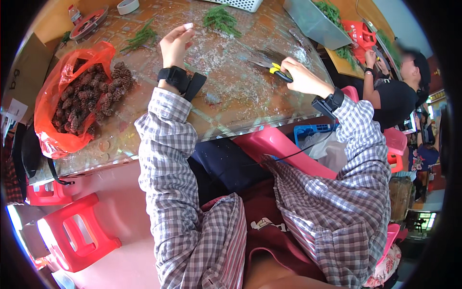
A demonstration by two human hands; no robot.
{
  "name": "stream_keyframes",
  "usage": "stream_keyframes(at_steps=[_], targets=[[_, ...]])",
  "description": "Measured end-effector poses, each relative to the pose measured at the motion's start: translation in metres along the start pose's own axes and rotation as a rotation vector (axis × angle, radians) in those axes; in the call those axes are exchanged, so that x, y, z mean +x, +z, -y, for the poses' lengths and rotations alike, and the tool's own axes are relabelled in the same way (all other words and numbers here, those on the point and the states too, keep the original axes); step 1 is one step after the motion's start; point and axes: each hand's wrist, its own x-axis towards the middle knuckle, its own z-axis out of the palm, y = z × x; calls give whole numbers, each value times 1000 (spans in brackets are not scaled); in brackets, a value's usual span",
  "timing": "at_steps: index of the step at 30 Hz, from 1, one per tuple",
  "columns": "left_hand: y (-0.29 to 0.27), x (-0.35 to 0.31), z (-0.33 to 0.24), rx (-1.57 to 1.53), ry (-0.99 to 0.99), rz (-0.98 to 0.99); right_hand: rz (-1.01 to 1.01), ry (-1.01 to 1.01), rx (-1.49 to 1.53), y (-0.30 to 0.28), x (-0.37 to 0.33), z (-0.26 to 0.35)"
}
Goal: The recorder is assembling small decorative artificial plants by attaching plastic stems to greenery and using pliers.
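In the head view, the left hand (pixel 174 48) pinches a small, white, blocky piece (pixel 188 26) between thumb and forefinger, the fingers nearly closed and lifted above the surface (pixel 149 79), whose brown, patterned top has a glossy finish. The right hand (pixel 304 78) has its fingers wrapped around pliers (pixel 278 70) with smooth yellow-and-black grips, the slim metal nose pointing leftward from the fingers. Just beyond that nose lies a thin, dark, bristly bundle (pixel 273 55); what it is made of I cannot tell. Between the two hands, coarse white flakes (pixel 248 89) are scattered in an uneven, grainy patch. To the right of the left fingers rests a feathery green sprig (pixel 221 20), and to their left lies another needle-leaved sprig (pixel 139 39). Farther left and nearer the body, a crinkled, translucent red plastic bag (pixel 44 120) gapes around brown, woody pine cones (pixel 79 98) with rough overlapping scales. Beyond the right fingers stands a smooth-walled, greyish plastic bin (pixel 313 25) with green foliage (pixel 329 10) at its far side.
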Motion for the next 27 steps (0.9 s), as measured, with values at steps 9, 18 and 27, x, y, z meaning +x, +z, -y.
stream_keyframes(at_steps=[9,18,27], targets=[[-2,1,3,31,8,-8,381,-101,-126,-30,16,8],[-1,1,1,5,8,-19,202,-160,-199,-20,95,7],[1,-1,-5,-49,-49,-10,117,-6,-262,4,157,8]])
